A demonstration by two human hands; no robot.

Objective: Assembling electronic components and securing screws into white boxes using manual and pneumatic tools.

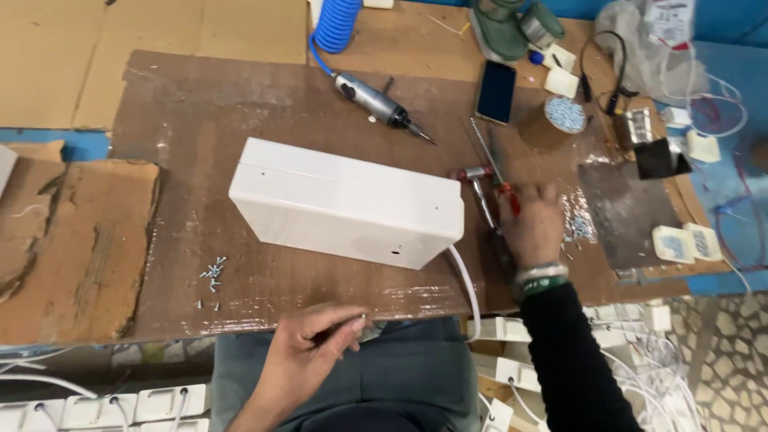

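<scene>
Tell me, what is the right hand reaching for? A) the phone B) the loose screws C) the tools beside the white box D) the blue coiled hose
C: the right hand lies on the tools just right of the white box.

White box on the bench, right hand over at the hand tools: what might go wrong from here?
1. The right hand reaches among crowded hand tools; it may knock the heap of screws beside them.
2. The loose screws lie near the bench edge and could roll off.
3. The white box's cable hangs over the edge and might snag.
</scene>
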